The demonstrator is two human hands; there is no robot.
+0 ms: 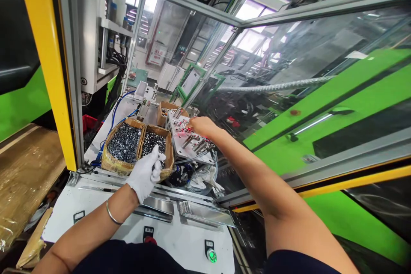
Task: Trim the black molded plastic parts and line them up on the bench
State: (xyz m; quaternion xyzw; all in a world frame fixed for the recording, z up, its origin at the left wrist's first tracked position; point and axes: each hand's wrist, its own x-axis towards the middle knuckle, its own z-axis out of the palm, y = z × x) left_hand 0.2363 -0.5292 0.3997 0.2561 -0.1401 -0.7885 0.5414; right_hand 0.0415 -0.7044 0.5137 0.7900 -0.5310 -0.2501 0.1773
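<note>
Two hands working: gloved left hand half-curled at small metal parts centre-left, right hand at fixture mid-frame, can't tell either grip; light, square touch probably best

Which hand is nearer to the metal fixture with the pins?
Right. The right hand is at the metal fixture, by its red-lit part; the gloved left hand is farther off, by a cardboard box of small parts.

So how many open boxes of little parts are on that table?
3: the left box, the middle box beside it, partly covered by the gloved left hand, and the back box farther away. Others may be hidden.
</note>
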